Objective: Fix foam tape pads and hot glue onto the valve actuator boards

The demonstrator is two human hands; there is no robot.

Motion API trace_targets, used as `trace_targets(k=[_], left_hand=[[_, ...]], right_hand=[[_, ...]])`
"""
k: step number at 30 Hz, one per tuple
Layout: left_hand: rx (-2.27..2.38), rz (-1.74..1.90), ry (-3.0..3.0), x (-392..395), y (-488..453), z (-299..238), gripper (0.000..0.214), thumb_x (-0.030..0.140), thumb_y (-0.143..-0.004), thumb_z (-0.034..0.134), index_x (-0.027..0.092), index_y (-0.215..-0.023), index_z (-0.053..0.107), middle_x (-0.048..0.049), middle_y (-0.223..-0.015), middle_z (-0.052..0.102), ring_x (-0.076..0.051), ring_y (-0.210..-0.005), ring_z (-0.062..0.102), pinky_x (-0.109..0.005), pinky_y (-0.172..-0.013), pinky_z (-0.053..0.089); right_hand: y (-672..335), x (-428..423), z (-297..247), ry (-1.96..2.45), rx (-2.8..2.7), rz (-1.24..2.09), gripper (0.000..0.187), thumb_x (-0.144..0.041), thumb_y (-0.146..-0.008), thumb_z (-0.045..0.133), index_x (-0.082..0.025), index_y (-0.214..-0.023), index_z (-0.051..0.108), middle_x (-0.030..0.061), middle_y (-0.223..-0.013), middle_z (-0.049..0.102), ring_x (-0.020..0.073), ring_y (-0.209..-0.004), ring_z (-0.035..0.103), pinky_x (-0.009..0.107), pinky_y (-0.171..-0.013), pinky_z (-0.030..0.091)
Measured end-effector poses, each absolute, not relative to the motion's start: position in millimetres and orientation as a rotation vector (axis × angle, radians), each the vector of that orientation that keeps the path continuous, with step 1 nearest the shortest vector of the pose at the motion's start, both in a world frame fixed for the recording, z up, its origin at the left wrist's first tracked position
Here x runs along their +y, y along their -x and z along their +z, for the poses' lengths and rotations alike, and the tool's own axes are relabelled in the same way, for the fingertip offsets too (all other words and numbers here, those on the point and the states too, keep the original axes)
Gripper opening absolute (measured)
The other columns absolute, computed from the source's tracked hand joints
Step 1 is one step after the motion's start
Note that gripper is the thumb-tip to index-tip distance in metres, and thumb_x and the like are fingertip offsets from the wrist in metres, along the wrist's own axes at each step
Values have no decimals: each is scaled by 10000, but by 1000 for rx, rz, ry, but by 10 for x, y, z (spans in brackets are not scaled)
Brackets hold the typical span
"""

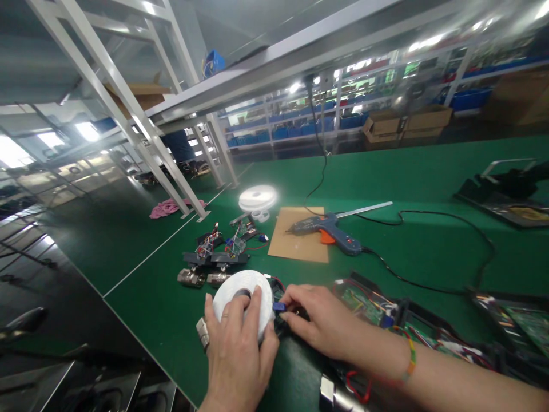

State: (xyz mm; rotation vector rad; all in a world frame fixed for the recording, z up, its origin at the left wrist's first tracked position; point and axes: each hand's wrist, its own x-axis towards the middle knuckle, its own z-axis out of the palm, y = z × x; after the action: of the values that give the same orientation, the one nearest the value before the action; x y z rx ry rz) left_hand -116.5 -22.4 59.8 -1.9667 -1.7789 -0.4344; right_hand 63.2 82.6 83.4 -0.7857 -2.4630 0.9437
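My left hand [241,349] grips a roll of white tape [223,292], its fingers spread over the face and reaching the core hole. Beside the roll's right edge, my right hand [315,317] pinches a small blue part [279,307] between thumb and forefinger. A dark assembly with wires lies beneath the hands, mostly hidden by them. Just beyond the roll are several opened dark units [214,257] with bare circuit boards, wires and metal cylindrical fittings. One metal fitting [203,333] shows at the left hand's side.
A blue hot glue gun [334,229] with a glue stick rests on a brown cardboard sheet [285,246]. Its black cable [407,286] loops across the green table [154,315]. More opened units with circuit boards [369,306] lie by my right forearm. White rolls [258,197] and shelf posts stand behind.
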Motion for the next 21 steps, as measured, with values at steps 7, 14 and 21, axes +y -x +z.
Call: trace_targets(k=[7,14,21], left_hand=[[-1769,-583,1957,-162,1071,607,453,224,-931,497,140,-1377,494,-93,-998,585,-267,-1006,589,-600,-1110,278],[-1684,-835,1712,-195,853,537,585,223,-905,602,127,-1451,417,-126,-1057,589,-245,-986,580,-549,-1109,319],[-1779,-861,1247,-437,1674,805,587,352,-906,615,168,-1441,459,-167,-1128,607,-342,-1031,589,-587,-1013,446]], right_hand=[[-611,767,807,854,-2421,987,84,-219,-859,565,-171,-857,634,96,-797,689,260,-773,625,334,-689,400],[-595,895,763,996,-2100,1461,110,-274,-847,560,-210,-761,534,29,-718,740,184,-687,697,247,-585,473],[-582,980,681,1034,-1962,1649,108,-248,-819,608,-191,-748,550,36,-697,726,144,-618,631,226,-548,410]])
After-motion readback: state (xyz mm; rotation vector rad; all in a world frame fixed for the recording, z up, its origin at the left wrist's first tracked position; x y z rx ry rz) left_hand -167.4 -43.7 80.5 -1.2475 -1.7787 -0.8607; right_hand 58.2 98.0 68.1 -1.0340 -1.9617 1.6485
